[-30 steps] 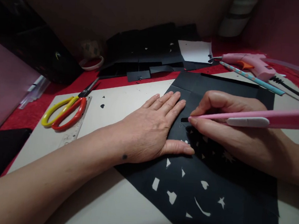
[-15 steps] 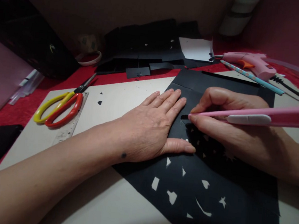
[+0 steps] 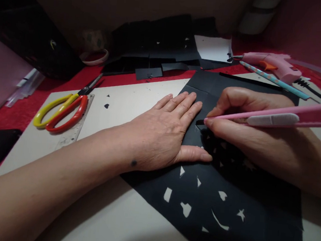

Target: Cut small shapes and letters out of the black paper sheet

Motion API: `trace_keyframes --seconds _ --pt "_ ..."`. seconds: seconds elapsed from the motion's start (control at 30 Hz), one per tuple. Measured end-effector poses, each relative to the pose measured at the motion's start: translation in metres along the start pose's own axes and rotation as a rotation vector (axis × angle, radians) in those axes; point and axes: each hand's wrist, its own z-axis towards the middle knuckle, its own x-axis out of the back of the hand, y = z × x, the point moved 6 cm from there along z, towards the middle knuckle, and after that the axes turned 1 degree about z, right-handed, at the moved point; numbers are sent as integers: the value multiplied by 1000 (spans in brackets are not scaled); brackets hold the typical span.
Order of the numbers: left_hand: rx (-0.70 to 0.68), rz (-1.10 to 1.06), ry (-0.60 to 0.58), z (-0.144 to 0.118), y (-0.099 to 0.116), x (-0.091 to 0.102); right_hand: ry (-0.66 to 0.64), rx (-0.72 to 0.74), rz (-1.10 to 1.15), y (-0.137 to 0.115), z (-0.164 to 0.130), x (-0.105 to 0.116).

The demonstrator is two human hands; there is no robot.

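My left hand [image 3: 171, 130] lies flat on a sheet of black paper [image 3: 268, 235], fingers stretched out and thumb spread to the right. Several small shapes are cut through the sheet, among them a star [image 3: 241, 215], a heart [image 3: 222, 195] and a thin crescent [image 3: 219, 221]. My right hand [image 3: 242, 120] is closed around a pink utility knife [image 3: 315, 114] with a white slider. Its dark blade [image 3: 200, 122] meets the paper just right of my left fingers. The right hand's shadow darkens some cutouts under it.
Scissors [image 3: 60, 113] with yellow and red handles lie on a clear ruler [image 3: 77, 128] on the pale board [image 3: 111, 131]. Behind are black paper pieces [image 3: 156, 41], a white paper [image 3: 213, 48], a pink glue gun [image 3: 283, 67], a blue dotted pencil [image 3: 273, 81] and a tape roll [image 3: 95, 57].
The view has shifted slightly, so most things sit a little higher in it. My left hand stays flat on the paper, and the knife tip stays at nearly the same spot.
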Motion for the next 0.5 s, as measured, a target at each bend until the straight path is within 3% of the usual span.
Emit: trace_keyframes --seconds 0.2,0.5 --pt "-7 -14 28 0 -1 1 13 -10 -51 -2 1 0" --pt "-19 -2 53 1 1 1 104 167 -158 -3 -6 3"
